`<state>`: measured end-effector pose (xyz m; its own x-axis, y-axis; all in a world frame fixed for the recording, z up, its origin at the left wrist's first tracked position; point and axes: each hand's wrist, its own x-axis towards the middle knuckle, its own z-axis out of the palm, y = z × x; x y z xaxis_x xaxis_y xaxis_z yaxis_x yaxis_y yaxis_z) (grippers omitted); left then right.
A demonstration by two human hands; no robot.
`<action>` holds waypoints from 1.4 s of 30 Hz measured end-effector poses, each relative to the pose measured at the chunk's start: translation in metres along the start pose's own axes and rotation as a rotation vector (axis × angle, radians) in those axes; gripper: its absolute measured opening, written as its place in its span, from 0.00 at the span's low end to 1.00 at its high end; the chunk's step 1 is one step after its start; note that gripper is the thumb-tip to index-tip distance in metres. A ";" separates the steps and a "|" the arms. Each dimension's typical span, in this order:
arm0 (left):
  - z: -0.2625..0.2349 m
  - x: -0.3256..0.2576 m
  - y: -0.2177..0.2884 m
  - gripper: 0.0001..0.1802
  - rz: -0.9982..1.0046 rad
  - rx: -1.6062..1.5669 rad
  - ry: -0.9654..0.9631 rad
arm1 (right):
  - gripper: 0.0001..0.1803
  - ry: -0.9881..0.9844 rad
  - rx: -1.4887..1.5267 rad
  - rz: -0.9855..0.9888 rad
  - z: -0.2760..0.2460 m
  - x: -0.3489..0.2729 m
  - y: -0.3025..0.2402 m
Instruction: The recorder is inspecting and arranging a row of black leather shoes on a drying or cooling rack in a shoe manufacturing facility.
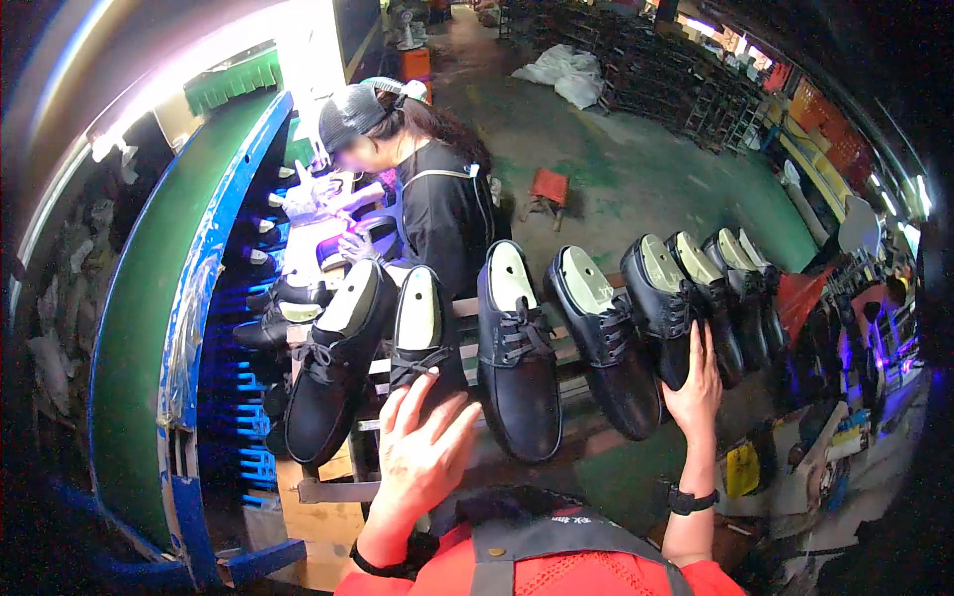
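- While a row of black lace-up shoes [517, 358] leans toe-down on a slatted rack [467, 308], the left hand [422, 447] lies flat and spread on the second shoe's toe [429, 372], gripping nothing.
- At three o'clock, the right hand [696, 382] cups the fifth shoe [661, 308], fingers open, likely steadying it.
- At eleven o'clock, a co-worker [437, 199] bends over a green conveyor [149, 328].

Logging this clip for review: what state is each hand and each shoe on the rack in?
Left hand: open, fingers spread, resting on a shoe's toe.
Right hand: open, touching a shoe.
Second black shoe: laced, last inside, under the left hand.
Fifth black shoe: laced, last inside.
Wooden rack: loaded with a row of shoes.
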<state>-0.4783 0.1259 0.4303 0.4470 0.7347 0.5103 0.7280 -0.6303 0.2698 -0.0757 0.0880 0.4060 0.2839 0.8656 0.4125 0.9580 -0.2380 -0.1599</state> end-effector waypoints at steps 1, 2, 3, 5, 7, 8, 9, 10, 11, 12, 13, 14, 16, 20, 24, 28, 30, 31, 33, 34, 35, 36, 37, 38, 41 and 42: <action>0.000 0.000 0.000 0.19 0.001 0.000 -0.002 | 0.66 -0.002 0.005 0.003 -0.001 0.000 -0.001; -0.001 0.001 0.000 0.19 0.001 0.000 -0.005 | 0.66 -0.005 0.011 0.004 -0.001 0.001 -0.002; -0.001 0.001 0.000 0.19 0.001 0.001 -0.008 | 0.66 -0.009 0.012 0.010 -0.001 0.001 -0.002; -0.001 0.001 0.000 0.19 0.002 -0.002 -0.003 | 0.66 -0.021 0.013 0.025 -0.002 0.001 -0.003; -0.001 0.001 0.000 0.19 0.001 -0.005 -0.008 | 0.66 -0.014 0.014 0.012 -0.001 0.001 -0.002; -0.001 0.000 0.000 0.19 0.000 -0.005 -0.013 | 0.66 -0.011 0.018 0.010 -0.001 0.001 -0.001; -0.001 -0.001 0.000 0.19 -0.001 -0.005 -0.019 | 0.67 -0.012 0.019 0.003 0.000 0.000 -0.001; -0.001 -0.001 0.000 0.19 -0.003 -0.002 -0.017 | 0.67 -0.010 0.022 0.001 0.001 0.000 0.000; -0.001 -0.001 0.000 0.19 -0.003 -0.001 -0.013 | 0.67 -0.005 0.022 -0.002 0.001 0.000 0.001; 0.000 0.000 0.000 0.19 -0.002 0.000 -0.005 | 0.67 -0.009 0.018 0.001 0.000 0.000 0.002; 0.000 0.000 0.000 0.19 0.000 -0.002 -0.003 | 0.67 -0.013 0.013 0.003 0.001 0.000 0.002; 0.000 0.001 0.000 0.19 0.001 -0.003 -0.002 | 0.67 -0.021 0.012 0.013 0.001 0.000 0.002; -0.001 0.001 0.001 0.19 -0.001 -0.001 -0.004 | 0.67 -0.018 0.010 0.010 0.001 0.000 0.002; -0.001 0.001 0.001 0.20 -0.003 0.008 -0.007 | 0.68 -0.024 0.022 0.015 0.001 0.000 0.001; -0.001 0.001 0.001 0.19 -0.005 0.012 -0.007 | 0.68 -0.020 0.015 0.018 0.001 0.000 0.002; -0.001 0.002 0.003 0.20 -0.006 0.006 0.001 | 0.67 -0.009 0.021 0.000 0.002 0.001 0.003; -0.002 0.002 0.003 0.20 -0.004 0.000 0.007 | 0.67 -0.003 0.023 -0.005 0.002 0.001 0.004; -0.002 0.002 0.004 0.20 -0.002 0.003 0.005 | 0.67 -0.002 0.027 -0.012 0.002 0.001 0.004; -0.002 0.003 0.004 0.20 0.001 0.008 0.001 | 0.67 0.000 0.037 -0.006 0.002 0.002 0.003; -0.002 0.003 0.004 0.20 0.001 0.012 0.002 | 0.67 0.003 0.041 -0.014 0.002 0.002 0.002; -0.001 0.003 0.005 0.20 0.000 0.016 0.003 | 0.67 0.001 0.046 -0.010 0.001 0.002 0.002; -0.001 0.003 0.005 0.20 -0.001 0.019 0.002 | 0.67 -0.005 0.055 0.001 0.001 0.002 0.001; -0.001 0.003 0.005 0.20 0.000 0.020 0.007 | 0.67 -0.011 0.047 0.000 0.000 0.002 0.001; -0.001 0.003 0.005 0.20 0.000 0.020 0.010 | 0.67 -0.020 0.042 0.008 -0.001 0.001 0.001; 0.000 0.003 0.005 0.19 0.002 0.030 0.013 | 0.66 -0.026 0.037 0.017 -0.001 0.001 0.000; 0.000 0.003 0.005 0.19 0.002 0.034 0.011 | 0.66 -0.024 0.039 0.021 0.000 0.001 0.000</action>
<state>-0.4735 0.1245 0.4332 0.4426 0.7307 0.5198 0.7446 -0.6225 0.2410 -0.0752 0.0885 0.4068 0.3024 0.8710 0.3871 0.9495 -0.2393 -0.2032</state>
